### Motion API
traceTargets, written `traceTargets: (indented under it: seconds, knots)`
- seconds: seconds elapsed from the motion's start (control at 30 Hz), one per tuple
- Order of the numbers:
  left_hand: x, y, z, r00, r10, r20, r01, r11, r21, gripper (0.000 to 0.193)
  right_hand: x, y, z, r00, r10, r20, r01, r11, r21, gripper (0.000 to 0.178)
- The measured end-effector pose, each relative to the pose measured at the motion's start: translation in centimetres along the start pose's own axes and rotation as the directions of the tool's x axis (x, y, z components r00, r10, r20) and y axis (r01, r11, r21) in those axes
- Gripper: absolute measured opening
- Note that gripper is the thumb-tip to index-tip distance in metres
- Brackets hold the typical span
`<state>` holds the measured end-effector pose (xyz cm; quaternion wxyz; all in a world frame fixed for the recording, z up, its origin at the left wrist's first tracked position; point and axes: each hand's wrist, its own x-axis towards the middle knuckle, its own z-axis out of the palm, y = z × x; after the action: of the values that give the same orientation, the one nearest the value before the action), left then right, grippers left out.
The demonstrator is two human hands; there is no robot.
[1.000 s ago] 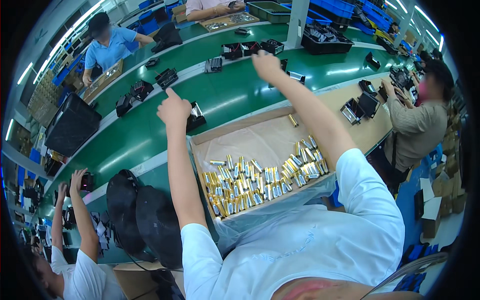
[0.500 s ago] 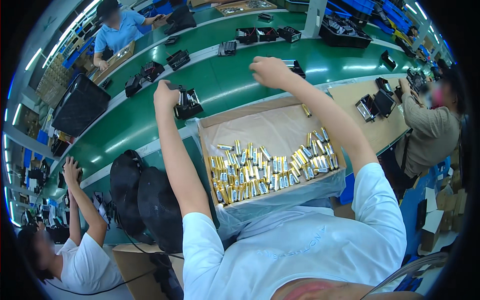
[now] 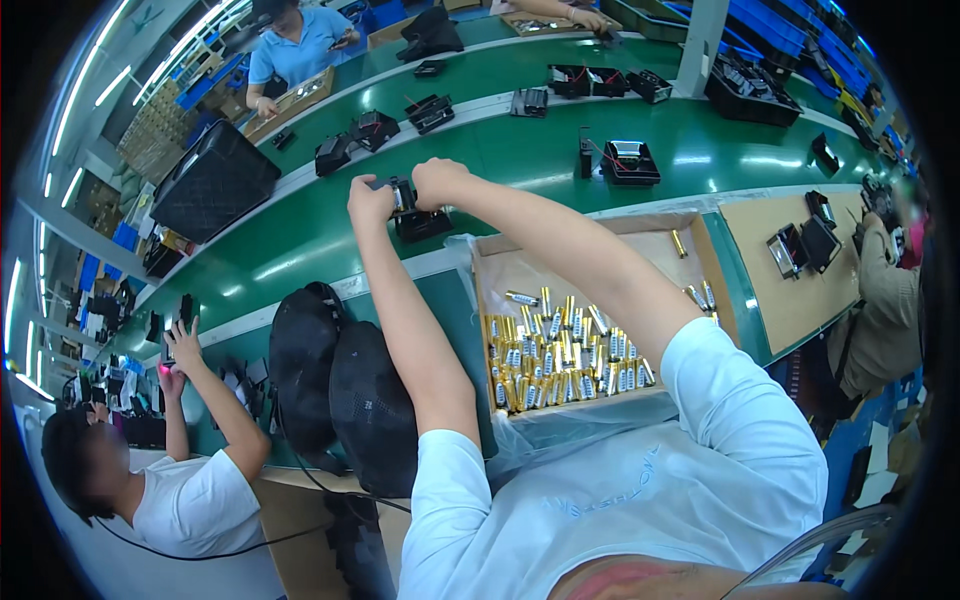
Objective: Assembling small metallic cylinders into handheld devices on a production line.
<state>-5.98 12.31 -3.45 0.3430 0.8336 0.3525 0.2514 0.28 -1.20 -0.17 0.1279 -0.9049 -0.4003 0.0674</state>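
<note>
My left hand [image 3: 370, 202] is closed on the left side of a black battery case [image 3: 403, 196], tilted up over the green bench, with a shiny cell showing in it. My right hand [image 3: 440, 184], its fingers curled, meets the case from the right; its fingertips are hidden, so what they pinch cannot be seen. Below both hands lies an open black box part [image 3: 424, 225]. Nearer to me, a cardboard tray [image 3: 735, 282] lined with plastic film holds many gold-and-silver batteries [image 3: 560, 350]. My right forearm crosses above this tray.
Farther right on the green bench [image 3: 500, 150] sits an open black case [image 3: 630, 162] with wires. More black cases [image 3: 590, 80] line the back ledge. Black bags [image 3: 340, 380] lie left of the tray. Co-workers [image 3: 300, 45] sit across, left and right. A large black bin [image 3: 215, 180] stands at left.
My right hand has moved left, from beside the open case on the right to the case at my left hand. The view has shifted, so the scene sits farther right.
</note>
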Motion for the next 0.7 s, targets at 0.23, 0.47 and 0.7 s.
traceTargets:
  seconds: [0.23, 0.47, 0.7]
  knots:
    - [-0.6, 0.7, -0.4, 1.0, -0.016, 0.015, 0.017, 0.999, -0.036, 0.033, 1.0, 0.7, -0.6, 0.992, 0.128, 0.02, -0.129, 0.989, 0.078, 0.03]
    - [-0.8, 3.1, 0.9, 0.978, -0.07, 0.194, 0.145, 0.903, -0.404, 0.034, 0.2, 5.7, -0.9, 0.945, 0.13, -0.299, 0.087, 0.783, 0.615, 0.024]
    - [-0.7, 3.1, 2.0, 0.981, -0.001, 0.197, 0.082, 0.91, -0.406, 0.036, -0.9, 5.7, -1.6, 0.827, -0.133, -0.546, 0.407, 0.811, 0.42, 0.025]
